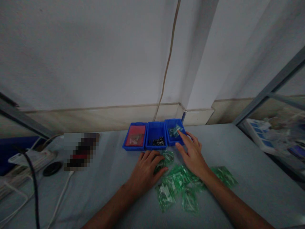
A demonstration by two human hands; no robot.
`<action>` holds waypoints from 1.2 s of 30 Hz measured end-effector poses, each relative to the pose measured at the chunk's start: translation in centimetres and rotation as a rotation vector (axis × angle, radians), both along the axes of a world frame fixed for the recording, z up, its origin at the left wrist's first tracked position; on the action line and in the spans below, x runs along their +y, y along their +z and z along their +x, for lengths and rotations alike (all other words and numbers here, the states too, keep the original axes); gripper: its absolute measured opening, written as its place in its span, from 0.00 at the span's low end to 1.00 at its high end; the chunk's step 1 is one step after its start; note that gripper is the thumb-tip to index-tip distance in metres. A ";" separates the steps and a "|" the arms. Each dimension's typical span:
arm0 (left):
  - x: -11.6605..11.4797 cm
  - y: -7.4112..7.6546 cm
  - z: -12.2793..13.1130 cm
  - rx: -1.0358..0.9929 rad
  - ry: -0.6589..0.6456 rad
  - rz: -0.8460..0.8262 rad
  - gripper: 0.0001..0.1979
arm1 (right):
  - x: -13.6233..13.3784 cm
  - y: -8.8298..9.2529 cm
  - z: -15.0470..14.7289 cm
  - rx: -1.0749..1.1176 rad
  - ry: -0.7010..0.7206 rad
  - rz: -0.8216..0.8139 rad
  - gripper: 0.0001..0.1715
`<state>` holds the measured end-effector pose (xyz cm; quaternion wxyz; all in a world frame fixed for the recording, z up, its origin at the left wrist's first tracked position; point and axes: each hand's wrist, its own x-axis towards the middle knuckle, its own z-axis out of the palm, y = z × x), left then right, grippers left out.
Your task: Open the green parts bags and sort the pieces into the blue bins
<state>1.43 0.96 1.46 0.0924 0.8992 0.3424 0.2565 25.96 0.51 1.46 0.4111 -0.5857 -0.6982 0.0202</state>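
Three small blue bins stand in a row on the table. My right hand (192,154) reaches over the right bin (168,140), thumb and forefinger apart, the forefinger at the small clear packets (175,131) inside. Small dark and shiny metal parts (159,141) lie in the middle bin (156,128). The left bin (126,143) contains a red sheet (138,129) with clear packets on it. In front of the bins, my left hand (146,170) curls its fingers and thumb around a green plastic bag (159,166). Several more green plastic bags (178,178) lie loosely piled between my forearms.
A pixelated object (82,152) with a white cable (60,194) lies at the left, beside a black round item (52,168). A black cable (35,190) crosses the near left. At the right, a rack with a white tray (259,135) stands past the table (257,178). A wall rises behind.
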 end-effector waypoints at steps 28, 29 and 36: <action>-0.3 0.9 -0.4 0.137 -0.018 0.024 0.27 | -1.7 -0.6 -1.5 -0.312 0.364 -0.143 0.19; -0.2 0.8 -0.4 0.134 -0.014 0.019 0.26 | -1.7 -0.7 -1.5 -0.317 0.353 -0.132 0.16; 0.2 0.2 -0.5 0.034 0.042 0.010 0.19 | -1.6 -0.4 -1.8 -0.025 0.365 -0.025 0.12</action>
